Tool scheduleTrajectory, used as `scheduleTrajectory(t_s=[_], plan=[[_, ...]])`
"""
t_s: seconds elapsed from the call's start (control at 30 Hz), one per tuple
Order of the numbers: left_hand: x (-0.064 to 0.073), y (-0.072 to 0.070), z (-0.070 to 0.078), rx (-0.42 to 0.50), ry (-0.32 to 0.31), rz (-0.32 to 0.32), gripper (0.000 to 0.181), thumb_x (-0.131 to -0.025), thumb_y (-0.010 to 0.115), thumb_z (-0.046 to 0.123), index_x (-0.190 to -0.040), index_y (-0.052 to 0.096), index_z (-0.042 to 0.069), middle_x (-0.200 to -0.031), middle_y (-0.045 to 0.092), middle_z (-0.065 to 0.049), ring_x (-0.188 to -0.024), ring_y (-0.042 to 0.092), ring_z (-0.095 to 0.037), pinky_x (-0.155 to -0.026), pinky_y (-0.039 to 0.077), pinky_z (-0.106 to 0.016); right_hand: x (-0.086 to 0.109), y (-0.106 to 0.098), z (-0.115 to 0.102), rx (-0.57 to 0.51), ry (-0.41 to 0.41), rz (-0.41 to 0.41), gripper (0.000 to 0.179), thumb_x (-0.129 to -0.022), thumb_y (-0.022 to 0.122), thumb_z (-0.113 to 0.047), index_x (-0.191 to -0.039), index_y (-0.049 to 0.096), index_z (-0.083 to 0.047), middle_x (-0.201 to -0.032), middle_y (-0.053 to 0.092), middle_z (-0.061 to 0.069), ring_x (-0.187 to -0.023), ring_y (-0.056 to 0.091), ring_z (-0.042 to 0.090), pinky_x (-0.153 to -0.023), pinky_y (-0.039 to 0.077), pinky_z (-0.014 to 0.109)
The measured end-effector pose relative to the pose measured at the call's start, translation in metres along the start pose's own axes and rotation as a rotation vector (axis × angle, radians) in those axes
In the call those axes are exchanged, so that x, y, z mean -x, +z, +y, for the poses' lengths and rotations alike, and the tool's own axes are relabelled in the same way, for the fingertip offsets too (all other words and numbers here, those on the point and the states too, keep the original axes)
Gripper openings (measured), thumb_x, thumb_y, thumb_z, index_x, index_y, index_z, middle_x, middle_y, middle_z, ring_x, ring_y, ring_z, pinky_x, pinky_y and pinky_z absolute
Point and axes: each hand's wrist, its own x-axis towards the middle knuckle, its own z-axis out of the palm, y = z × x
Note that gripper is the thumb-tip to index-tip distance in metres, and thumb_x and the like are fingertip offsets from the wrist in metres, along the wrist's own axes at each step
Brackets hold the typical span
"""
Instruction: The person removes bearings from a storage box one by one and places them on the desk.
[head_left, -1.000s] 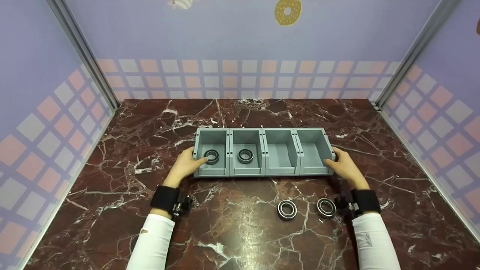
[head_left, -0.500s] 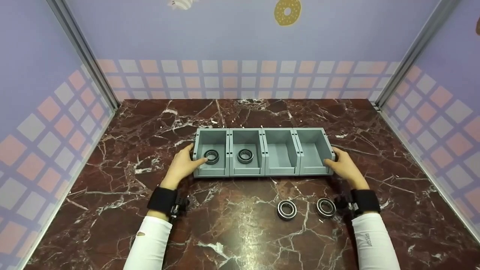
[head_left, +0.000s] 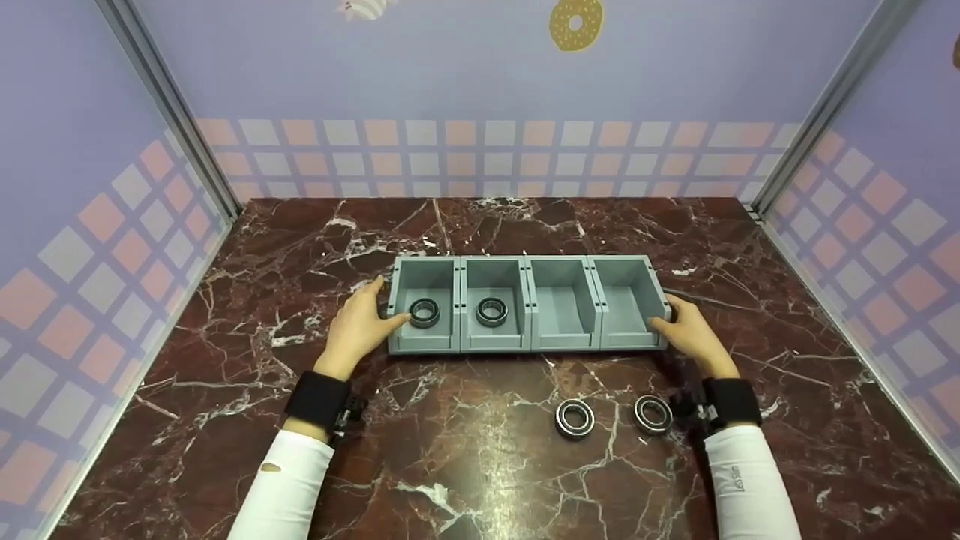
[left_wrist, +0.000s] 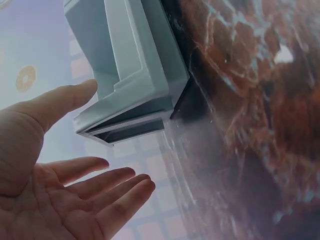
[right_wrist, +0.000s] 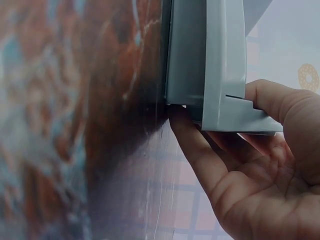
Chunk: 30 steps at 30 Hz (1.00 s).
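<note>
A row of joined grey storage bins stands on the marbled table in the head view. Dark ball bearings lie in its two left compartments, a left bearing and a second bearing. My left hand is at the row's left end with fingers spread; the left wrist view shows a gap between its fingers and the bin wall. At the right end, my right hand grips the outer wall, thumb over the rim and fingers against the outside and lower edge, as the right wrist view shows.
Two more bearings lie on the table in front of the row: one bearing right of the middle, another bearing beside the right wrist strap. Patterned panels enclose the table at the back and both sides.
My left hand has drawn away from the bin row's left end, outward to the left, and its fingers have opened. The right hand, the bins and the bearings have stayed in place.
</note>
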Motion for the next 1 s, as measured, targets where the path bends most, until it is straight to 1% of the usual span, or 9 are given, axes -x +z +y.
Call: scheduleTrajectory(t_s=[0.13, 0.27, 0.37, 0.57, 0.73, 0.9, 1.0], plan=[[0.002, -0.003, 0.005, -0.074, 0.035, 0.027, 0.085, -0.093, 0.079, 0.029, -0.157, 0.035, -0.006, -0.156, 0.039, -0.032, -0.135, 0.047, -0.050, -0.102, 0.044, -0.063, -0.001, 0.000, 0.001, -0.003, -0.005, 0.004, 0.046, -0.095, 0.058, 0.008, -0.138, 0.048, 0.022, -0.122, 0.061, 0.039, -0.090, 0.062, 0.013, -0.071, 0.049, 0.018], [0.003, -0.006, 0.012, -0.116, 0.066, 0.049, 0.085, -0.092, 0.080, 0.028, -0.157, 0.037, -0.004, -0.157, 0.039, -0.030, -0.136, 0.047, -0.049, -0.102, 0.044, -0.063, -0.003, 0.000, 0.002, -0.010, -0.008, -0.002, 0.046, -0.096, 0.058, 0.008, -0.138, 0.046, 0.023, -0.123, 0.060, 0.040, -0.093, 0.062, 0.018, -0.071, 0.049, 0.018], [0.003, -0.008, 0.017, -0.132, 0.098, 0.063, 0.084, -0.091, 0.081, 0.027, -0.156, 0.039, -0.004, -0.156, 0.040, -0.029, -0.138, 0.045, -0.048, -0.102, 0.045, -0.062, -0.003, -0.001, 0.002, -0.010, -0.013, -0.003, 0.046, -0.096, 0.058, 0.008, -0.138, 0.046, 0.024, -0.123, 0.059, 0.040, -0.094, 0.062, 0.018, -0.071, 0.049, 0.018], [0.006, -0.011, 0.028, -0.161, 0.161, 0.064, 0.081, -0.090, 0.082, 0.025, -0.154, 0.042, -0.005, -0.154, 0.042, -0.029, -0.138, 0.044, -0.048, -0.101, 0.046, -0.061, 0.000, -0.001, -0.001, -0.001, -0.013, -0.008, 0.047, -0.096, 0.058, 0.007, -0.140, 0.047, 0.022, -0.124, 0.060, 0.038, -0.092, 0.060, 0.012, -0.074, 0.048, 0.018], [0.008, -0.012, 0.034, -0.194, 0.212, 0.064, 0.080, -0.089, 0.083, 0.024, -0.153, 0.045, -0.004, -0.153, 0.044, -0.028, -0.139, 0.045, -0.047, -0.102, 0.046, -0.060, 0.001, -0.001, -0.002, -0.008, -0.014, -0.010, 0.049, -0.095, 0.059, 0.006, -0.140, 0.047, 0.021, -0.123, 0.061, 0.038, -0.092, 0.060, 0.012, -0.073, 0.049, 0.018], [0.008, -0.013, 0.041, -0.221, 0.277, 0.086, 0.078, -0.088, 0.085, 0.024, -0.151, 0.048, -0.004, -0.150, 0.048, -0.028, -0.138, 0.047, -0.044, -0.103, 0.046, -0.058, 0.001, -0.001, -0.001, -0.016, -0.016, -0.004, 0.048, -0.095, 0.059, 0.007, -0.140, 0.047, 0.021, -0.122, 0.061, 0.038, -0.091, 0.060, 0.011, -0.073, 0.049, 0.019], [0.009, -0.014, 0.046, -0.235, 0.304, 0.085, 0.077, -0.088, 0.084, 0.025, -0.150, 0.049, -0.004, -0.149, 0.050, -0.027, -0.137, 0.048, -0.043, -0.103, 0.047, -0.057, 0.001, -0.001, -0.002, -0.018, -0.014, -0.005, 0.048, -0.094, 0.059, 0.008, -0.140, 0.048, 0.021, -0.122, 0.061, 0.038, -0.091, 0.060, 0.011, -0.073, 0.049, 0.018]])
